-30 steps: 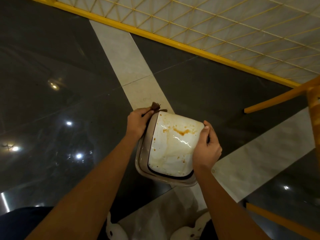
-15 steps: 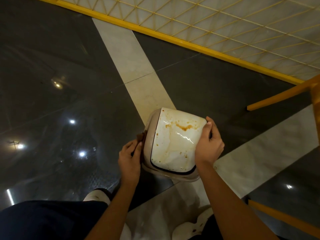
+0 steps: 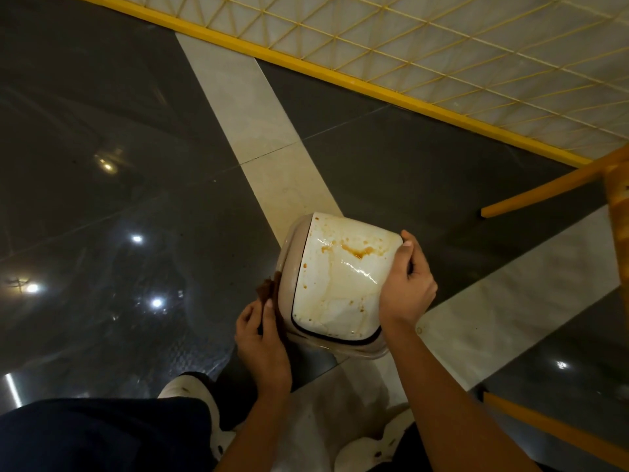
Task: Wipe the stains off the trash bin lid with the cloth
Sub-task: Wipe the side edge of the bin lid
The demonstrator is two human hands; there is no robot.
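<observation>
under the lid point(image 3: 340, 294), glossy dark floor point(image 3: 102, 172) meets pale, perhaps marble, strips point(image 3: 255, 107).

L forearm point(image 3: 252, 427) & R forearm point(image 3: 452, 396) bare down to L hand point(image 3: 262, 345) & R hand point(image 3: 406, 287), dark navy trouser leg point(image 3: 102, 434) across lower left of frame, white footwear w/ small dark marks, L shoe point(image 3: 190, 390) btm centre-left, R shoe point(image 3: 371, 451) btm centre.

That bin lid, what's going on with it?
A person is cleaning a trash bin lid. The right hand grips its right edge to steady it, while the left hand holds a brown cloth against the bin's left side. Orange-brown stains on the white top are not yet wiped.
</observation>
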